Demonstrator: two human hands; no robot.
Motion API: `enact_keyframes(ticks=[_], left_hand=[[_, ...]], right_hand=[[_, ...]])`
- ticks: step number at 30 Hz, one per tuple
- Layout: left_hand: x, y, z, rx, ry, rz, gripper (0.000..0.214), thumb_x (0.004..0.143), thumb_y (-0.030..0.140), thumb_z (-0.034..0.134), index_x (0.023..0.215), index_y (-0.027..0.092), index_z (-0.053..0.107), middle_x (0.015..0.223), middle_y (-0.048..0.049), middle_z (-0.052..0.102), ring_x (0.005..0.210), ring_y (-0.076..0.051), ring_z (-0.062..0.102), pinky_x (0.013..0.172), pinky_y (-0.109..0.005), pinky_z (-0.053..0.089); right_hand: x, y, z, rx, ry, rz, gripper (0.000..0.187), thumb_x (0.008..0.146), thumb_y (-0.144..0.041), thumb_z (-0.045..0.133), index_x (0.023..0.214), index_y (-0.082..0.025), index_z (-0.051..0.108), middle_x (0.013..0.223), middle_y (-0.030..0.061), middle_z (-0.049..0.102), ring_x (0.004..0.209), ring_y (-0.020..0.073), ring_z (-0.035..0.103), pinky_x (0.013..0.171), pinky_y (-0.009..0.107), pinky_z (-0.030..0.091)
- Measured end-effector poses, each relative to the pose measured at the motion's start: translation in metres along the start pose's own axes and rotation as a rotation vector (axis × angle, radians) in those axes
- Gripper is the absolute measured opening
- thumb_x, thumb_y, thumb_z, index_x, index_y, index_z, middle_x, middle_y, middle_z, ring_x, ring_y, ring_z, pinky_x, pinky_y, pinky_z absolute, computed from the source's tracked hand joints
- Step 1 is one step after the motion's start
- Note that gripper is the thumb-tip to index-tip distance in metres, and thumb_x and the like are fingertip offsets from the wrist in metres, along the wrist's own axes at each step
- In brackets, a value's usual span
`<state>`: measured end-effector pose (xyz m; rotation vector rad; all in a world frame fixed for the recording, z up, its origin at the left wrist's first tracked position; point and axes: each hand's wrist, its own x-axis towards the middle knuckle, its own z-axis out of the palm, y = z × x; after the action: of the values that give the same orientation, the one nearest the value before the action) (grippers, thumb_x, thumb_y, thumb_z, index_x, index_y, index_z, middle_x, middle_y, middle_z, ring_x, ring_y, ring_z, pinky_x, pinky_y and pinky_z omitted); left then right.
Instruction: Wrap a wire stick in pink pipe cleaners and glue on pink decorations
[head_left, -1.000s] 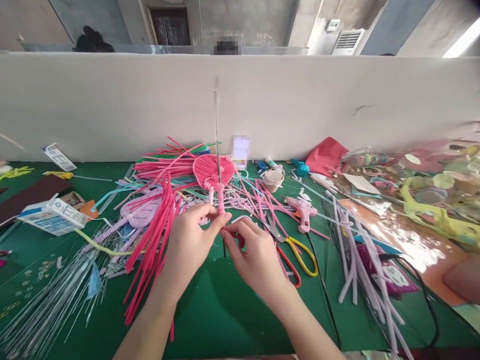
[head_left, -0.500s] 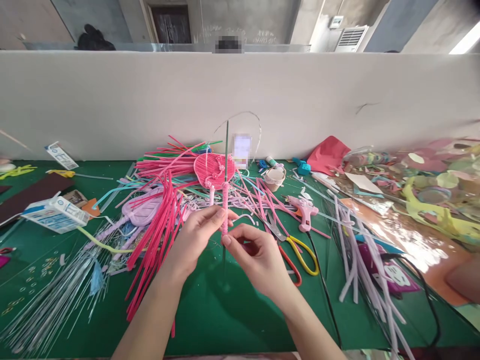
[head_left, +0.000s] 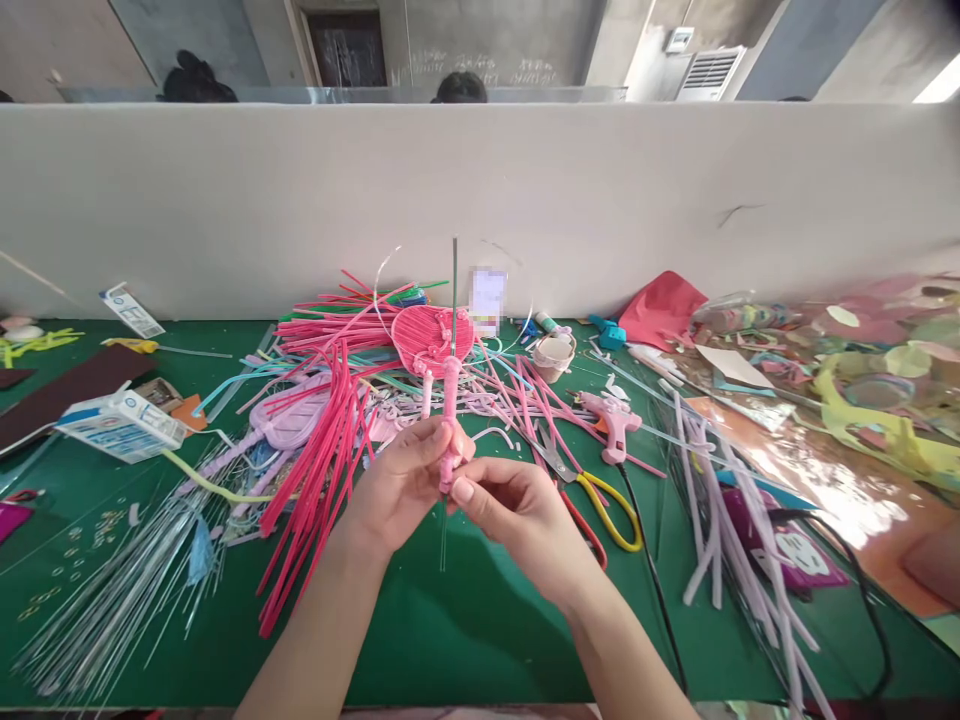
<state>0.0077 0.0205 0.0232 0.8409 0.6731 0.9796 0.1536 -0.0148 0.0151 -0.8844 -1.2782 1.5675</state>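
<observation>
A long white board [head_left: 300,200] stands behind a green table [head_left: 480,640], and the tops of two heads show over it. On the table lie lots of bright pink pipe cleaners [head_left: 311,490], a round pink paddle shape [head_left: 420,335], scissors [head_left: 576,477] with one yellow handle and one red handle, and a pink glue gun [head_left: 616,425] with a black cord.

The pink-wrapped stem [head_left: 450,395] is upright in front of the person, held up between the two hands. A thin dark rod pokes out of its top. The left hand [head_left: 397,490] has its fingers closed around the lower pink part. The right hand [head_left: 525,515] pinches the bottom end with thumb and pointer finger (the very tips are hard to see).

This looks like the winding step, with fuzzy pink going round the rod. The next move seems to call for a firm left grip and a small, tight turn from the right fingers, so the pink does not come loose.
</observation>
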Motion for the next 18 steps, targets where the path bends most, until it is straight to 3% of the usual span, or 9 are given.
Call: enact_keyframes(ticks=[4,7,10,13,18], left_hand=[[0.002,-0.007,-0.003,0.081,0.069,0.067,0.034,0.074,0.051,0.077,0.068,0.018,0.067,0.069,0.0003,0.052,0.062,-0.013,0.047,0.056,-0.025,0.040],[0.002,-0.003,-0.005,0.432,0.230,0.174,0.025,0.079,0.044,0.073,0.081,0.019,0.071,0.078,-0.0013,0.063,0.074,-0.016,0.056,0.067,-0.026,0.043],[0.001,0.003,-0.003,0.734,0.339,0.248,0.022,0.081,0.042,0.070,0.081,0.019,0.070,0.079,-0.0013,0.067,0.076,-0.018,0.059,0.068,-0.028,0.042],[0.000,0.005,0.001,0.874,0.339,0.259,0.023,0.083,0.041,0.068,0.078,0.019,0.068,0.074,-0.0004,0.066,0.072,-0.018,0.059,0.064,-0.028,0.040],[-0.002,0.002,0.009,0.947,0.295,0.247,0.027,0.090,0.043,0.057,0.078,0.019,0.061,0.072,0.0011,0.059,0.066,-0.016,0.051,0.060,-0.028,0.036]], right_hand=[[0.003,0.008,0.001,-0.048,0.086,-0.012,0.040,0.081,-0.055,0.068,0.077,-0.015,0.067,0.065,-0.0012,0.054,0.055,0.0083,0.041,0.049,0.022,0.033],[0.005,0.015,-0.002,-0.285,0.205,-0.052,0.033,0.086,-0.048,0.064,0.078,-0.016,0.065,0.061,-0.0025,0.051,0.053,0.0086,0.037,0.046,0.022,0.029],[0.006,0.018,-0.006,-0.616,0.277,-0.186,0.024,0.092,-0.037,0.058,0.079,-0.017,0.064,0.065,-0.0008,0.055,0.054,0.0105,0.042,0.050,0.024,0.034],[0.005,0.015,-0.008,-0.785,0.235,-0.315,0.021,0.096,-0.028,0.052,0.084,-0.018,0.065,0.076,0.0024,0.063,0.061,0.0123,0.053,0.058,0.025,0.040],[0.002,0.010,-0.008,-0.823,0.227,-0.451,0.017,0.097,-0.023,0.052,0.086,-0.019,0.064,0.080,0.0035,0.066,0.066,0.0130,0.058,0.059,0.024,0.042]])
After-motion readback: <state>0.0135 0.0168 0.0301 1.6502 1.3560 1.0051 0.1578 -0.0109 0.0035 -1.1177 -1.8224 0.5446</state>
